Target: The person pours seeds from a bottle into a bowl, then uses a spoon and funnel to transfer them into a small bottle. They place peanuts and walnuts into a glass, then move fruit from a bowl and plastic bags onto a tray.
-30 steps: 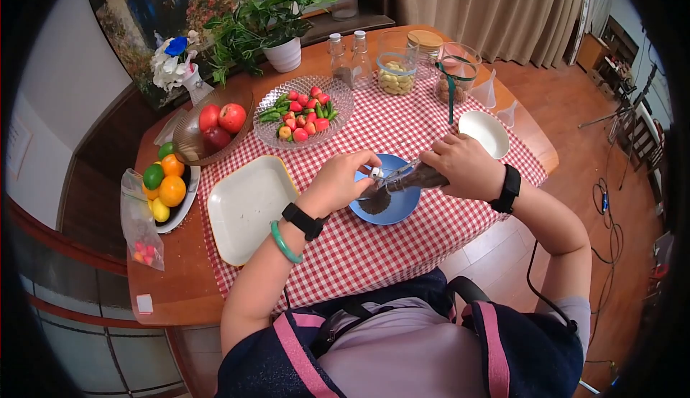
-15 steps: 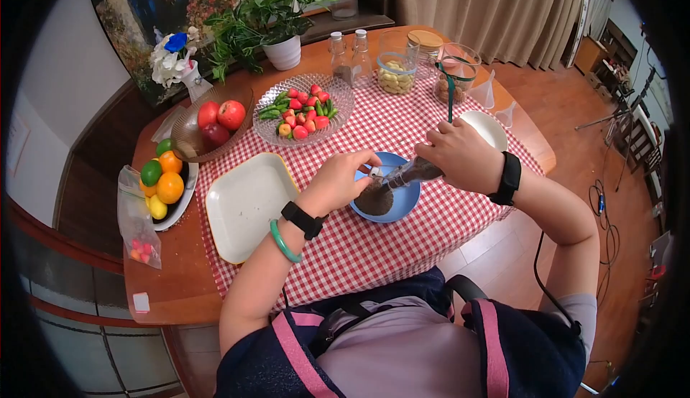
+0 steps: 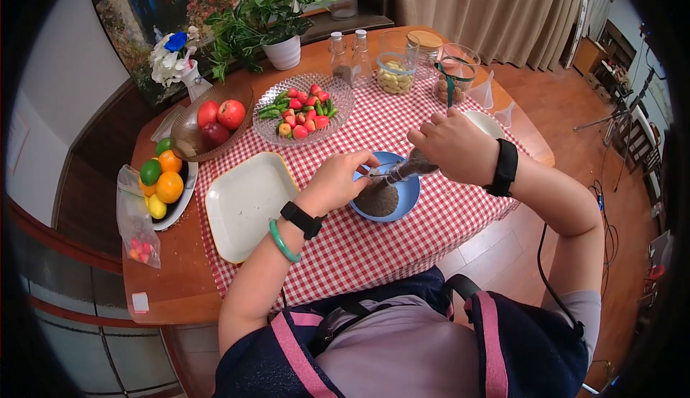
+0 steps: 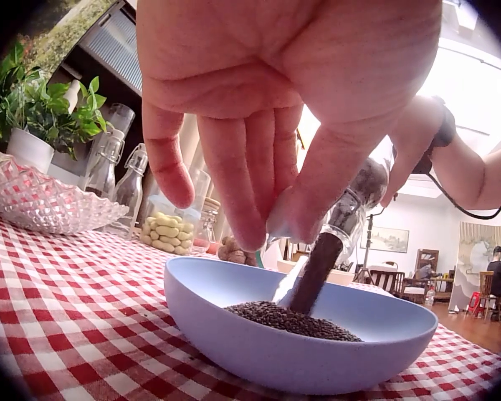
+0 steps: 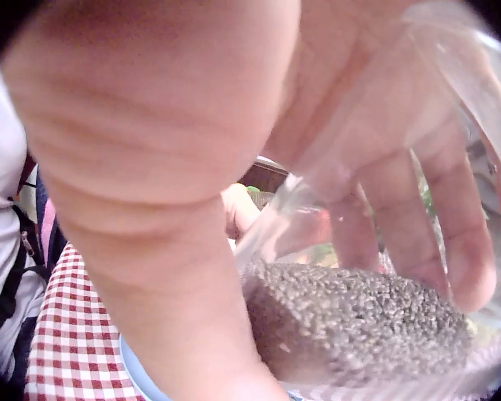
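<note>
My right hand (image 3: 463,146) grips a clear glass bottle (image 3: 418,163) of small dark seeds, tipped neck-down over a blue bowl (image 3: 410,198). In the left wrist view a dark stream of seeds (image 4: 316,271) falls from the mouth onto a heap in the bowl (image 4: 234,349). The right wrist view shows seeds (image 5: 371,322) behind the glass, with fingers wrapped round the far side. My left hand (image 3: 336,180) pinches the bottle's white stopper between thumb and forefinger, beside the mouth; the fingertips mostly hide it.
Left of the bowl lies a white rectangular dish (image 3: 248,207). Farther back stand a glass plate (image 3: 267,128) of red fruit and green peppers, two swing-top bottles (image 3: 361,57), and glass jars (image 3: 395,75). A white bowl (image 3: 489,123) sits partly behind my right hand.
My right hand has risen and tipped the bottle more steeply. The seed heap in the blue bowl has grown. My left hand has stayed nearly in place.
</note>
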The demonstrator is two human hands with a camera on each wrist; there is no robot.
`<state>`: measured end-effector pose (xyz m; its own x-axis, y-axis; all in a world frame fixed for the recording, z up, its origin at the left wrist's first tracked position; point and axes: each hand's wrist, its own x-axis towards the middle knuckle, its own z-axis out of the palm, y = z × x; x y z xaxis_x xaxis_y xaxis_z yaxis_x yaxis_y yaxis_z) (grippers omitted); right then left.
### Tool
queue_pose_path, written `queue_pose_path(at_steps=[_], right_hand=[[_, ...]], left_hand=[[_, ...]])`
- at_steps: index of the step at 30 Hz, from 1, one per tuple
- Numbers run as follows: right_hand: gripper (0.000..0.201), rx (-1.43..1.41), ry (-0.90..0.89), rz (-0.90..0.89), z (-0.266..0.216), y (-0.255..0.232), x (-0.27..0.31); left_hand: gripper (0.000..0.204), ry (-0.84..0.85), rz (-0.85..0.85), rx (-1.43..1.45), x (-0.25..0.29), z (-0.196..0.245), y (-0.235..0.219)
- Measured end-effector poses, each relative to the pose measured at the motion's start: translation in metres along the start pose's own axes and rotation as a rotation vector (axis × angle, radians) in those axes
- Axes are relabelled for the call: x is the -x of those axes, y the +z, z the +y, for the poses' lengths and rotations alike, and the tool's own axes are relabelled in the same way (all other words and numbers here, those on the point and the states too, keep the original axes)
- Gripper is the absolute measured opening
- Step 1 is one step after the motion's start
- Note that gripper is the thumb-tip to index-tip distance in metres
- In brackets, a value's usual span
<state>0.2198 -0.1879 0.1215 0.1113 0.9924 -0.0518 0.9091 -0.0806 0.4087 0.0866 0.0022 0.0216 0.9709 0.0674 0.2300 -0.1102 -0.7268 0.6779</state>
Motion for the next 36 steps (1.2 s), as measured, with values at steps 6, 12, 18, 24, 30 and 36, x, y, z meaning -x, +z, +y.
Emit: queue_pose_path(at_steps=[6,12,18,24,30,36], right_hand=[[0.028,0.066,-0.047,0.032,-0.001,-0.007,-0.001],[0.024,0.100,-0.074,-0.025,-0.008,-0.015,-0.006],[0.011,0.185,-0.124,0.136,-0.008,-0.011,-0.008],[0.012,0.199,-0.110,0.123,-0.008,-0.018,-0.008],[0.015,0.168,-0.066,0.042,-0.009,-0.028,-0.009],[0.012,0.181,-0.060,0.043,-0.010,-0.027,-0.010]], left_hand=[[0.027,-0.006,-0.007,-0.024,0.000,0.001,0.000],[0.027,-0.013,-0.011,-0.019,0.000,0.000,-0.001],[0.027,-0.028,0.006,-0.024,0.000,-0.002,0.001],[0.026,0.002,0.014,-0.018,0.000,-0.002,0.000],[0.027,-0.002,0.015,-0.042,0.000,0.001,-0.001],[0.027,-0.010,0.016,-0.038,0.001,0.002,-0.001]])
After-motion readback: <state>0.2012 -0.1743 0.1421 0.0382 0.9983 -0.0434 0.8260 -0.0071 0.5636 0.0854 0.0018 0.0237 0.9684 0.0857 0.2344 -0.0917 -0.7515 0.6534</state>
